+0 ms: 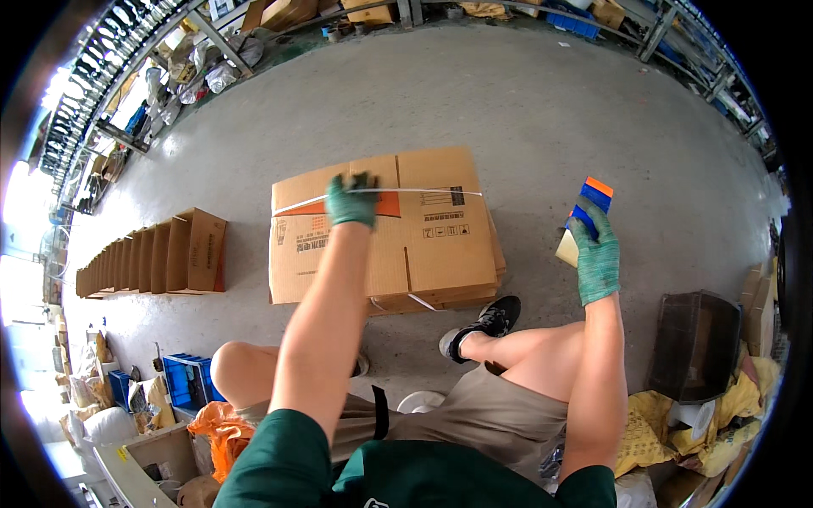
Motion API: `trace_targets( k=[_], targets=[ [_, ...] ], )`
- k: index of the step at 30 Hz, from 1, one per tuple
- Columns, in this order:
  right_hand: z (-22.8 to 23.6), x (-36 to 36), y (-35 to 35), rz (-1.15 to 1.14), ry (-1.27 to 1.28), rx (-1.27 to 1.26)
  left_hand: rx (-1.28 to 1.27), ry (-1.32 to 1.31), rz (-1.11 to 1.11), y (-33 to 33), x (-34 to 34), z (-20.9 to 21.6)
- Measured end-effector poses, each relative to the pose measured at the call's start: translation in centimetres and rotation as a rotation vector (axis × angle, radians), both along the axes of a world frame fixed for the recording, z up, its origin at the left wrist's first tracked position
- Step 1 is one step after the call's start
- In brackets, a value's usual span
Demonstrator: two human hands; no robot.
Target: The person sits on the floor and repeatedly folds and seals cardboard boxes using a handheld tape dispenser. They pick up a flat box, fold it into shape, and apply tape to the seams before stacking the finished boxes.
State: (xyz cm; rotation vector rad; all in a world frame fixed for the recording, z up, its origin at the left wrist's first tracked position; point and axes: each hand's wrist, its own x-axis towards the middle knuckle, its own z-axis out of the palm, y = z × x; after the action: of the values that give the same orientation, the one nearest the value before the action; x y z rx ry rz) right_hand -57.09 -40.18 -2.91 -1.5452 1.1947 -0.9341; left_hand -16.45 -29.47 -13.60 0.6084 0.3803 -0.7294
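Grey concrete floor fills the head view, ringed by metal racking at the far edge. All positions below are given relative to the stack of flattened cartons, which lies on the floor directly ahead of my knees.

Head view, item by item:

1. Stack of flattened cartons: brown corrugated board, lying flat, several sheets deep. A white plastic strap runs across its far portion, side to side, and lifts off the board toward its left end.

2. Left hand, green glove: reaches over the stack's near edge to the far portion. Fingers are curled closed around the strap, pulling it up off the cardboard; I judge this grip keeps the strap taut and clear of the board. Forearm is extended nearly straight, rising from the lower edge of the view.

3. Right hand, green glove: held off the stack's right side, above bare floor and not touching the cartons. Fingers are wrapped around a blue and orange tool, its orange end pointing away from me. Wrist is raised, forearm upright.

4. Row of folded boxes: stands on edge well to the left of the stack.

5. Dark bin: stands right of the stack, nearer to me.

6. Black shoe: rests just beside the stack's near edge.
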Motion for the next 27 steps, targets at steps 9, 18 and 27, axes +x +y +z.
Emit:
trace_targets(
  k=[9,18,27],
  targets=[
    [0.8,2.6,1.0,0.165,0.173,-0.041,0.609,-0.53,-0.216,12.2,8.4,-1.2],
    [1.2,4.0,0.9,0.149,0.147,-0.035,1.762,-2.013,-1.119,9.4,4.5,6.5],
    [1.4,4.6,0.6,0.224,-0.045,0.014,1.304,-1.743,-0.861,8.0,0.0,4.6]
  ],
)
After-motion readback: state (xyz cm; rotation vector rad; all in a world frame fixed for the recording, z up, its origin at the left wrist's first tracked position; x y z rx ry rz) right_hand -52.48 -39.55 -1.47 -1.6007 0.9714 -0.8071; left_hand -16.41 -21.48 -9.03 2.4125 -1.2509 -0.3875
